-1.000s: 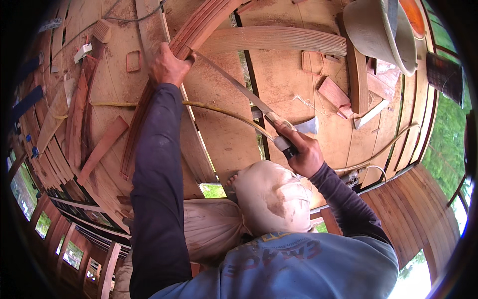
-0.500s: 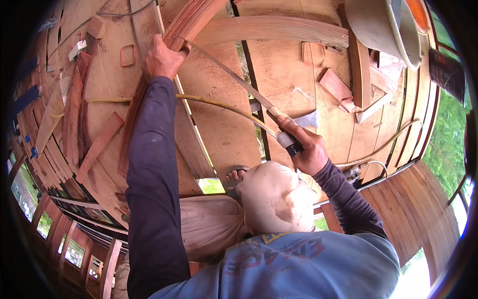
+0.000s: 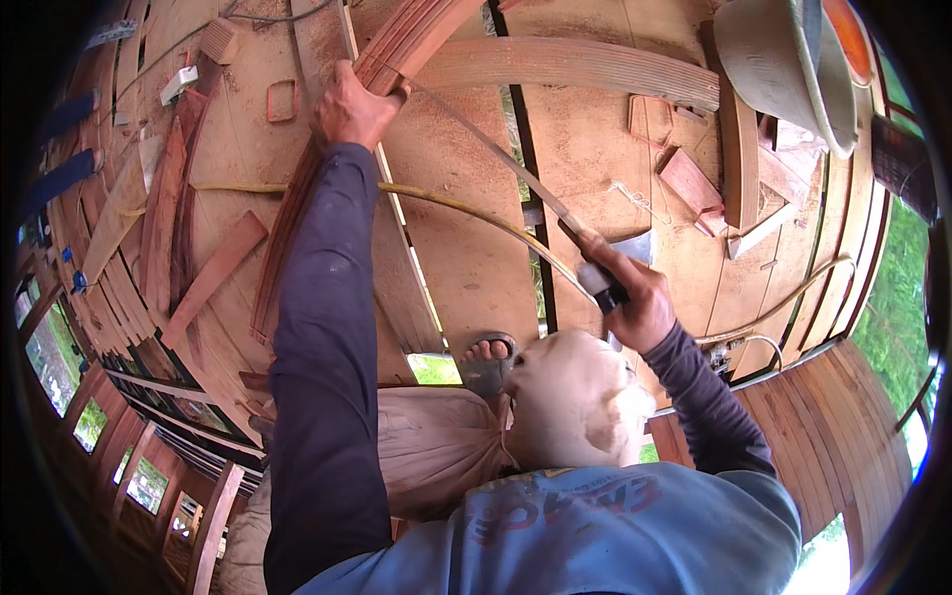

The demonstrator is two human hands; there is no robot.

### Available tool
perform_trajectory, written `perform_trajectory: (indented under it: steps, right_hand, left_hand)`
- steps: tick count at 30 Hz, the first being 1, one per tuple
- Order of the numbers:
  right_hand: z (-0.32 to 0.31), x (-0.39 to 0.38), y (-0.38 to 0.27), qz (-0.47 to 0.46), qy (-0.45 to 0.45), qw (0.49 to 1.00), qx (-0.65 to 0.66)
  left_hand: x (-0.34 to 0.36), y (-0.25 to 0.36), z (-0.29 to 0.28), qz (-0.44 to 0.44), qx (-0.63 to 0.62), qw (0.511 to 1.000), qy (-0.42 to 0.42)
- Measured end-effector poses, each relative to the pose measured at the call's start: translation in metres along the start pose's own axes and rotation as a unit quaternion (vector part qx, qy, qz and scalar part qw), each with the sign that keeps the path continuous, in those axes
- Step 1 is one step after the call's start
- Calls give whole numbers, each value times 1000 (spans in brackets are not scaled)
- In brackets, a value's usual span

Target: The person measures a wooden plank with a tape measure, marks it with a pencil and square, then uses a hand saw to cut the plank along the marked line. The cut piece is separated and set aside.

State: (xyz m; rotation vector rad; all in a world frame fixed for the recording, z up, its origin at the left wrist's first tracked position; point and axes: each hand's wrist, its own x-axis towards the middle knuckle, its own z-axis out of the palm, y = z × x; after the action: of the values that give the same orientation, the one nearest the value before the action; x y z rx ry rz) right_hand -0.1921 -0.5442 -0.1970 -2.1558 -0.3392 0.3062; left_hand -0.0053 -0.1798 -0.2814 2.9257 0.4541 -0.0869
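My left hand (image 3: 354, 107) is closed around a long reddish grooved wood strip (image 3: 421, 30), which runs from the top edge down under my left forearm. In my right hand (image 3: 637, 296) is a handsaw (image 3: 496, 149) with a long, narrow blade. Its far end meets the strip just beside my left fingers; whether it sits in a cut is too small to tell. A yellow hose (image 3: 456, 206) passes under the left arm and curves up to a white-and-black cylindrical piece (image 3: 602, 285) at my right hand. My right fingers partly hide the saw's grip.
A curved grooved board (image 3: 565, 67) lies on the plank floor (image 3: 446, 278), with gaps between planks. Wood offcuts (image 3: 691, 181) lie at right near a pale tub (image 3: 783, 59). More reddish strips (image 3: 164, 213) lie at left. A sandalled foot (image 3: 488, 365) stands below.
The whole scene has shifted slightly to the right in the view. Both hands keep their grips, and the blade still meets the strip beside my left hand.
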Motion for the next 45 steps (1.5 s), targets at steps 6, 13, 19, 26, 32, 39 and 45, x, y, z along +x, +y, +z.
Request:
perform_trajectory:
  steps: [6,13,19,26,32,39,45]
  right_hand:
    - [72,167,-1,-67,3,998,3]
    - [-8,14,-6,2,-21,1000,17]
    - [53,158,-14,15,-55,998,0]
    - [17,57,-5,-26,-24,999,23]
    - [34,109,-5,30,-65,996,49]
    - [46,104,-8,-25,-25,999,31]
    - [5,46,10,-18,-40,999,10]
  left_hand:
    - [4,0,26,36,-24,998,49]
    - [-4,2,-3,-5,-43,999,9]
    - [4,8,17,10,-31,999,27]
    - [-2,-7,7,4,-48,999,25]
    - [1,0,16,16,-27,999,43]
    - [-2,-4,13,1,-40,999,19]
    - [-2,3,14,0,-30,1000,4]
